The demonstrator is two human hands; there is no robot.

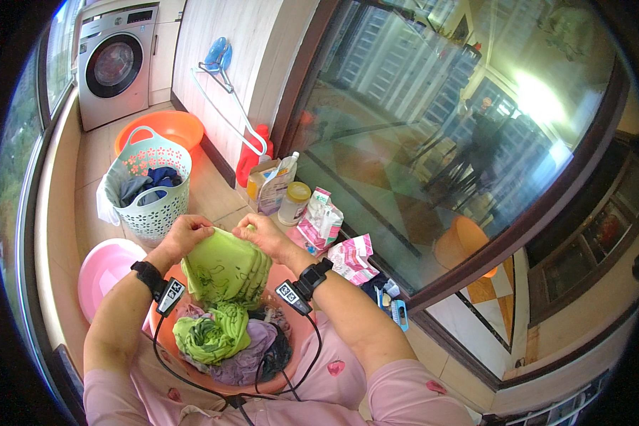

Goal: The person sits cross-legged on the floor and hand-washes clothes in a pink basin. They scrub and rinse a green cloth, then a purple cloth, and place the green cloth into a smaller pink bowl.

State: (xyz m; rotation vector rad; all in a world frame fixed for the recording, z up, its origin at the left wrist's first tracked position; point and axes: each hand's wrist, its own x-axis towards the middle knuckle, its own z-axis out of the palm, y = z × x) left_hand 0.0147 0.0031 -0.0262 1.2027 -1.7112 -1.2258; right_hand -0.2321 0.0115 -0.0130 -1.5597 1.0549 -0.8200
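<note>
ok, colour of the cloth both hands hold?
The cloth is lime green with dark markings; clearest in the head view.

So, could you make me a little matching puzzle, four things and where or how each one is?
Things:
1. Left hand and right hand
2. Washing machine
3. Basket with holes
4. Jar

Place, colour or state:
A. Contains dark clothes
B. Topped with a yellow lid
C. Gripping a green cloth
D. Silver, at the picture's upper left

Right pairs: 1-C, 2-D, 3-A, 4-B
</note>
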